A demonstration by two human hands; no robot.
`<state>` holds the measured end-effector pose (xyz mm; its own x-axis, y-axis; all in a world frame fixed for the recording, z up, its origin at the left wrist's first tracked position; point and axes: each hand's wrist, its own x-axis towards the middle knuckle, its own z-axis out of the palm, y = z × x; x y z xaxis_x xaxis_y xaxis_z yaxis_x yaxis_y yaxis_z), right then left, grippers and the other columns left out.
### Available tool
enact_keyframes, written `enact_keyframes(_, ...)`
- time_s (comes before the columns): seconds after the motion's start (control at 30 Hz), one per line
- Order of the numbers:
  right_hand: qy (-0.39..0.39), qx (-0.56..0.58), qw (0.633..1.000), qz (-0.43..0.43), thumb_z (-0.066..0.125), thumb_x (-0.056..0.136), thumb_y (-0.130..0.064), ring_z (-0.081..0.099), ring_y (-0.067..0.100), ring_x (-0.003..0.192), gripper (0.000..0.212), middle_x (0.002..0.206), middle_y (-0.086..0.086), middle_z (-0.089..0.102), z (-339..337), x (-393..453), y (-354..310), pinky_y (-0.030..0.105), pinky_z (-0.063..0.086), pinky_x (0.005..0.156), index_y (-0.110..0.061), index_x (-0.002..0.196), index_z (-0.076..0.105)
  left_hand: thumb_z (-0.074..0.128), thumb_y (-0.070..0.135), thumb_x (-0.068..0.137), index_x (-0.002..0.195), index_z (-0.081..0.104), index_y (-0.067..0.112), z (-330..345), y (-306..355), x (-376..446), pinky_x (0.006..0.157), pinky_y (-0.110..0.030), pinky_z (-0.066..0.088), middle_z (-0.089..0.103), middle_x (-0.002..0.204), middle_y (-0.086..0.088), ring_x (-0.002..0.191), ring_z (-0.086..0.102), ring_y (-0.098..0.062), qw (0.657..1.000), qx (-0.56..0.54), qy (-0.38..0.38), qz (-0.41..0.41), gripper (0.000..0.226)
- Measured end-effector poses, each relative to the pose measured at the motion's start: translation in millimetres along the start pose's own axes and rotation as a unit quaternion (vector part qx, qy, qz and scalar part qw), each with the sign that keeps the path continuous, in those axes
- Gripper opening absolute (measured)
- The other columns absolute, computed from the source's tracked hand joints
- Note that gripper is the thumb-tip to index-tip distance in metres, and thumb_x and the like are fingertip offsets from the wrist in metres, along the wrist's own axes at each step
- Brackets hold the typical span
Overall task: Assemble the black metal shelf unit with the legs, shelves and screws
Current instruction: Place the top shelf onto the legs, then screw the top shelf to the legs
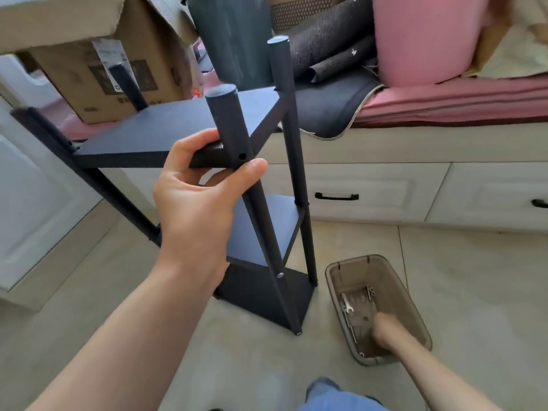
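Three shelves already sit in the black shelf unit (189, 137), which stands on the tiled floor (459, 277) in front of a white drawer cabinet (370, 185). At the near corner of the top shelf (166, 129) the front leg (237, 143) shows an open screw hole (242, 156), with no screw in it. The left hand (198, 188) steadies that joint, thumb pressed against the leg just below the hole and fingers curled over the shelf edge behind it. The right hand (382, 330) is down in a translucent brown bin (338, 271) on the floor beside the unit, near a small wrench (348, 307) and a few screws (370, 291); it is blurred, so I cannot tell whether it has anything pinched. The likely trouble is at that unfastened corner: with only one hand holding it, the shelf could slip down the leg and put the hole out of line, so a screw would go in crooked or not catch. The leg also appears to splay outward toward the bottom, and leaning on it could tip the narrow unit. A cardboard box (103, 69) and pink cushions (424, 37) lie behind.
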<state>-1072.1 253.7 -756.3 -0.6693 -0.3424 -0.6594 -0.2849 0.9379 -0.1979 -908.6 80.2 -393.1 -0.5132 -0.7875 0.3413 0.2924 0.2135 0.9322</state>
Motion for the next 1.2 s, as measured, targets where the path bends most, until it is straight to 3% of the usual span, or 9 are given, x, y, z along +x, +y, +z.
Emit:
enact_keyframes(0.2,-0.008,-0.041,0.999,0.023,0.044,0.098,-0.009,0.053,0.023,0.129,0.043,0.143,0.011,0.052,14.7,13.5,7.4,0.03,0.045,0.101,-0.008,0.141,0.048,0.084,0.003,0.075,0.109,0.067,0.019,-2.5,-1.4,-0.4,0.09,-0.033,0.056,0.07,0.098,-0.004,0.091,0.07,-0.016,1.0,-0.002,-0.002,0.002,0.042)
enact_keyframes(0.5,0.013,-0.028,0.999,0.031,0.035,0.1,-0.006,0.051,0.024,0.132,0.041,0.145,0.012,0.05,35.5,27.8,2.6,0.033,0.043,0.107,-0.007,0.139,0.048,0.084,0.006,0.072,0.108,0.066,0.02,-0.3,-0.8,-0.8,0.09,-0.034,0.057,0.072,0.095,-0.005,0.087,0.071,-0.015,1.0,-0.006,-0.003,-0.002,0.042)
enact_keyframes(0.8,-0.031,-0.063,0.996,-0.047,0.039,0.1,-0.009,0.053,0.025,0.128,0.041,0.143,0.012,0.051,47.8,8.3,-30.6,0.035,0.043,0.107,-0.009,0.139,0.048,0.083,0.001,0.076,0.107,0.065,0.02,2.9,-1.1,-2.6,0.092,-0.038,0.058,0.071,0.088,0.002,0.086,0.07,-0.014,1.0,-0.018,0.01,-0.006,0.04)
enact_keyframes(0.9,-0.046,-0.038,0.996,-0.073,0.051,0.096,-0.008,0.058,0.026,0.122,0.039,0.136,0.013,0.056,21.4,-4.6,-49.7,0.031,0.047,0.096,-0.007,0.135,0.05,0.083,0.0,0.076,0.106,0.065,0.018,7.6,-1.5,-3.5,0.088,-0.034,0.058,0.069,0.088,0.003,0.081,0.069,-0.01,0.999,-0.028,0.02,-0.011,0.04)
enact_keyframes(0.97,-0.034,0.0,0.994,-0.101,0.057,0.096,-0.011,0.064,0.026,0.111,0.02,0.121,0.011,0.064,-11.8,-21.6,-66.3,0.028,0.051,0.081,-0.008,0.115,0.059,0.082,-0.001,0.076,0.107,0.064,0.017,10.7,-1.1,-3.9,0.081,-0.027,0.056,0.068,0.09,0.001,0.077,0.068,-0.008,0.999,-0.034,0.026,-0.013,0.04)
enact_keyframes(1.0,-0.016,0.031,0.992,-0.122,0.059,0.096,-0.014,0.068,0.024,0.102,0.006,0.109,0.01,0.068,-31.2,-34.9,-74.5,0.026,0.052,0.073,-0.01,0.1,0.061,0.082,-0.001,0.076,0.107,0.064,0.016,11.7,-0.5,-4.4,0.079,-0.024,0.055,0.068,0.091,-0.001,0.076,0.068,-0.007,0.999,-0.041,0.029,-0.016,0.04)
enact_keyframes(1.03,0.006,0.068,0.987,-0.144,0.061,0.096,-0.017,0.071,0.02,0.091,0.009,0.098,0.009,0.071,-52.0,-49.5,-82.4,0.025,0.053,0.069,-0.011,0.09,0.062,0.082,-0.002,0.076,0.106,0.064,0.016,12.7,0.0,-4.6,0.078,-0.024,0.055,0.068,0.092,-0.003,0.075,0.069,-0.007,0.998,-0.049,0.032,-0.02,0.04)
enact_keyframes(1.2,0.17,0.166,0.937,-0.255,0.067,0.092,-0.028,0.066,0.01,0.074,0.014,0.081,-0.001,0.069,-162.9,-150.4,-108.0,0.023,0.053,0.065,-0.016,0.085,0.064,0.083,-0.006,0.074,0.101,0.064,0.017,18.4,3.7,-4.7,0.074,-0.019,0.056,0.07,0.081,0.008,0.071,0.07,-0.003,0.997,-0.055,0.039,-0.025,0.04)
